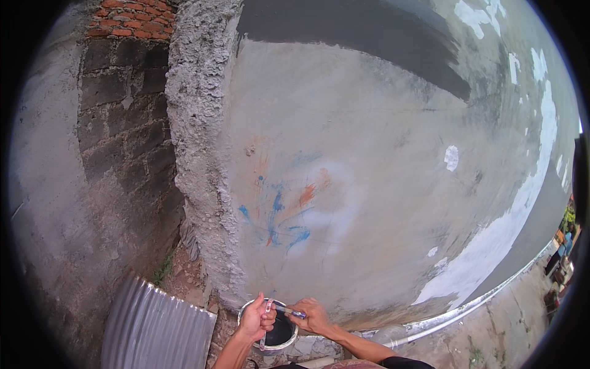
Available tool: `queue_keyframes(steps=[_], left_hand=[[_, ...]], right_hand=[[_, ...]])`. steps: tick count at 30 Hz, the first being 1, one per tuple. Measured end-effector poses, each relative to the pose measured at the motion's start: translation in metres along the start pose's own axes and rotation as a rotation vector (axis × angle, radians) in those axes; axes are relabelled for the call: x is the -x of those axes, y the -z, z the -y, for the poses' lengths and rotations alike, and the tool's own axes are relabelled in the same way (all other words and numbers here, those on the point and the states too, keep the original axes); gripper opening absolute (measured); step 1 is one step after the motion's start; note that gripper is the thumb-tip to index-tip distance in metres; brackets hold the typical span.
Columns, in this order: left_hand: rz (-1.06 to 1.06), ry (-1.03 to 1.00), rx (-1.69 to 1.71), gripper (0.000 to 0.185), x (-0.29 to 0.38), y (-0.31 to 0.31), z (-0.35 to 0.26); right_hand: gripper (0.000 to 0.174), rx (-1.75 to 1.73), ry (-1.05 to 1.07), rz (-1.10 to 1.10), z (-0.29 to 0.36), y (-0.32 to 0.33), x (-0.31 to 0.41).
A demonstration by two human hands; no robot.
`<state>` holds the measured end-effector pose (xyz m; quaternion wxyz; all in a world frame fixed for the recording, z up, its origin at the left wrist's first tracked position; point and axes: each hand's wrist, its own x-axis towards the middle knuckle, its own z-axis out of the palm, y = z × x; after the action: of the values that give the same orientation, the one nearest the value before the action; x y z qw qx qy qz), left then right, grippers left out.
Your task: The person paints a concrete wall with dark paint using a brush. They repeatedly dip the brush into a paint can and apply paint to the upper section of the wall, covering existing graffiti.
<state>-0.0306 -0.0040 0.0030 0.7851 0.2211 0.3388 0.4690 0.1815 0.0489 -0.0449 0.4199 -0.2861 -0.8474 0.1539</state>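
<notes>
My left hand point(258, 320) grips the handle point(263, 342) of a bucket point(291, 340) at the bottom centre. Dark grey paint point(280, 332) shows inside the bucket. In my right hand point(314, 317) is a paintbrush point(296, 313), held by its handle over the bucket's rim. The brush's tip reaches toward my left hand, and its bristles are hard to make out. Before me rises a plastered wall point(387, 138), with a dark grey painted band point(341, 20) along the top and blue and orange smears point(276, 203) lower down.
A rough concrete column edge point(198, 115) borders the wall at left. Beyond it stands a block and brick wall point(103, 92). Corrugated metal sheet point(159, 327) lies at lower left. A white pipe point(428, 336) runs along the wall's foot at right, beside concrete ground point(498, 318).
</notes>
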Motion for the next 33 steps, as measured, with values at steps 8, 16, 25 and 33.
queue_keyframes(steps=[8,16,25,33], left_hand=[[0.058,-0.052,-0.027,0.059,-0.008,-0.002,-0.004],[0.082,-0.077,0.03,0.057,0.0,0.001,-0.004],[0.019,-0.087,0.068,0.061,0.013,0.008,-0.011],[0.05,-0.16,0.123,0.063,0.014,0.043,-0.023]], right_hand=[[0.024,-0.384,-0.575,0.287,0.021,-0.008,-0.002],[0.018,-0.244,-0.299,0.117,0.026,-0.004,-0.006],[0.021,0.0,-0.076,-0.06,0.029,0.024,-0.013],[0.017,-0.547,-0.308,-0.496,0.036,0.133,-0.125]])
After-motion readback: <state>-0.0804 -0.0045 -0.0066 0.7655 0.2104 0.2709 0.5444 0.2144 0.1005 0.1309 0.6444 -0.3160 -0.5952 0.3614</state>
